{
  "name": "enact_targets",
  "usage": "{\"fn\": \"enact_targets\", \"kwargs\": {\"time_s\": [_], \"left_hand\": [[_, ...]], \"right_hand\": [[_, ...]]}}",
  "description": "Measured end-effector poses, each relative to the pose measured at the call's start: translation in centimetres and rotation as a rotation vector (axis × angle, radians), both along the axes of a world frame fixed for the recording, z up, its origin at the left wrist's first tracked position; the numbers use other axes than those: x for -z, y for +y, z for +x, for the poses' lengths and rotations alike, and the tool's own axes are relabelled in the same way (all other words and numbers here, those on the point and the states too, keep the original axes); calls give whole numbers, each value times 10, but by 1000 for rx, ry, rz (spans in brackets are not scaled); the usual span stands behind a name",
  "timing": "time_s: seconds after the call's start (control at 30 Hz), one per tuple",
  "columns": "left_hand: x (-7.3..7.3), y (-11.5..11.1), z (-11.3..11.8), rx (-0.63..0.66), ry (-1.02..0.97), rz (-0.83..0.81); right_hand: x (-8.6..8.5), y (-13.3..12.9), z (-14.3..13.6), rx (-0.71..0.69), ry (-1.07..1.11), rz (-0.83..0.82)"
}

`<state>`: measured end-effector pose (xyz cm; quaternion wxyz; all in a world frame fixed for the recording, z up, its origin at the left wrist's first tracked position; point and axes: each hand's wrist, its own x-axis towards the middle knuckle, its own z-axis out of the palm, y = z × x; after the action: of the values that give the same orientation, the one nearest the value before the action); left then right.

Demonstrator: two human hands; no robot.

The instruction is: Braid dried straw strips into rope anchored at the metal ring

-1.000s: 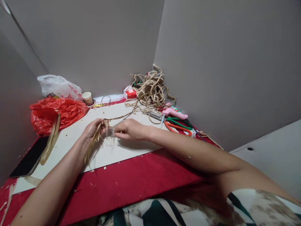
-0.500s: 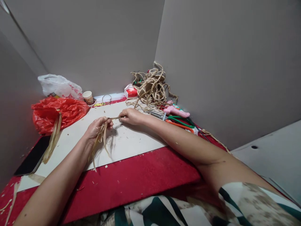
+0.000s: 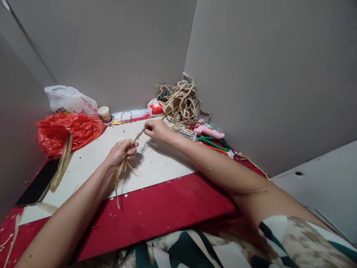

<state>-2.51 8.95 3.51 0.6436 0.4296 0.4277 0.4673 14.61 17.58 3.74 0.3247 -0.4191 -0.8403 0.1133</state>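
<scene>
Between my two hands runs a short twisted straw cord point(image 3: 138, 135), slanting up to the right over the white board point(image 3: 164, 163). My left hand point(image 3: 122, 150) is closed around its lower end, and loose flat straw strands point(image 3: 119, 176) hang down below that fist. With fingertips pinched, my right hand point(image 3: 156, 130) grips the cord's upper end. Behind the right hand lies a tangled heap of finished straw rope point(image 3: 181, 102); whether the cord joins it is hidden by that hand.
A red plastic bag point(image 3: 69, 132) with a straw bundle point(image 3: 63, 163) and a black phone point(image 3: 39, 182) lie at left. Along the back are a white bag point(image 3: 71, 100), paper cup point(image 3: 104, 114) and red-white box point(image 3: 155, 107). A pink-handled tool point(image 3: 209, 131) and green-handled scissors point(image 3: 214, 143) lie at right.
My right hand has moved up and slightly right, my left hand slightly right. The cord between them now slants instead of lying nearly level, and the loose strands have swung.
</scene>
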Motion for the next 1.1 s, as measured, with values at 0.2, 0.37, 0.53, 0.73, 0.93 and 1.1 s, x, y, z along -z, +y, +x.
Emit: {"fn": "enact_targets", "kwargs": {"time_s": [0.2,0.37,0.53,0.73,0.93,1.1], "left_hand": [[13,-6,14,23,151,186],[16,-6,17,-23,147,217],[4,-5,13,-238,90,269],[-14,-11,13,-285,55,231],[-10,-17,20,-269,197,341],[8,-13,13,-236,742,968]], "right_hand": [[-19,-24,-12,-225,632,-639],[-16,-36,-7,-348,834,-952],[-8,-42,1,-317,1020,-1184],[0,-50,-4,-331,1137,-1385],[1,-51,-9,-263,1166,-1586],[1,-49,-6,-233,1028,-1721]]}}
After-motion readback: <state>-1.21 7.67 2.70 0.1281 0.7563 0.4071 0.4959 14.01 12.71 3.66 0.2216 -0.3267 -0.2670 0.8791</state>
